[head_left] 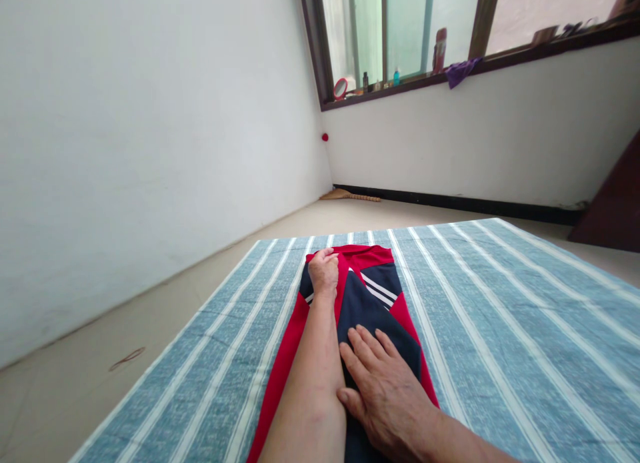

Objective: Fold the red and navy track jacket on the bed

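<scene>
A red and navy garment [370, 303] with white stripes lies folded lengthwise on the striped cloth; whether it is a jacket or trousers I cannot tell. My left hand [324, 271] is closed on the red fabric near its far end, its forearm stretched over the left part of the garment. Closer to me, my right hand [387, 386] rests flat on the navy panel, fingers spread and palm down. The thumb of the right hand lies beside the left forearm. Both arms hide some of the garment's near part.
Under the garment is a blue cloth with white stripes [480, 303]. A hand broom [340, 194] lies on the floor by the far corner. On the window sill stand a red-framed mirror [341, 88], a flask [439, 51] and a purple cloth [461, 71].
</scene>
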Available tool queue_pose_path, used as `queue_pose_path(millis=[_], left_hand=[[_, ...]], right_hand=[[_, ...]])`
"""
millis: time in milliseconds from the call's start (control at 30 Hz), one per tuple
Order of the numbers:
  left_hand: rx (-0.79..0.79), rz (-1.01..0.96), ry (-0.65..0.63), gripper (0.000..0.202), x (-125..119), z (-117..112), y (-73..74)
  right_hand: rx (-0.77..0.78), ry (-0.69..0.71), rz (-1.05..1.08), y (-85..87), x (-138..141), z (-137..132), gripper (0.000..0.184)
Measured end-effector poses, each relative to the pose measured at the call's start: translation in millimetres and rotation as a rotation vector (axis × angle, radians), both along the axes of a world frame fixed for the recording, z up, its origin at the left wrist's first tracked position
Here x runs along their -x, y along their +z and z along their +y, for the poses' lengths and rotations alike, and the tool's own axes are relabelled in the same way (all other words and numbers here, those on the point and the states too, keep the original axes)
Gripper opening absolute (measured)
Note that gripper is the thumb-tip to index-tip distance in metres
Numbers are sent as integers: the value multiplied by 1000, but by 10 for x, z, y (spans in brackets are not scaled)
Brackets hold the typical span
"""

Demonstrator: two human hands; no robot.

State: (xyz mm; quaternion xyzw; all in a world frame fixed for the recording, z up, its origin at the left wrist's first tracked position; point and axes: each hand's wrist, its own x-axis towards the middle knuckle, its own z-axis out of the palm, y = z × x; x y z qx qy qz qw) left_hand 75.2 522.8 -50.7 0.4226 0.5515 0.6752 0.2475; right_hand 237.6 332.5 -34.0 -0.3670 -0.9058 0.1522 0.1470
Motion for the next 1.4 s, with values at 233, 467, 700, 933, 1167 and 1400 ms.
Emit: queue_pose_path(millis=[233, 467, 700, 933, 1167, 1400], left_hand=[[18, -17, -20, 29, -15, -19, 15], [47, -35, -32, 31, -34, -49, 47], [55, -53, -33, 33, -44, -55, 61], [54, -75, -34, 34, -52, -49, 62], [70, -102, -39, 34, -53, -49, 64], [71, -111, -43, 33, -63, -58, 74]], right_hand=[[-6, 6, 9, -42, -4, 11, 57], [-33, -7, 34, -49, -3, 2, 56], [-48, -2, 34, -56, -6, 7, 56], [-34, 2, 26, -58, -5, 7, 56], [-16, 8, 7, -22, -9, 8, 57], [-34, 8, 21, -42, -12, 4, 56]])
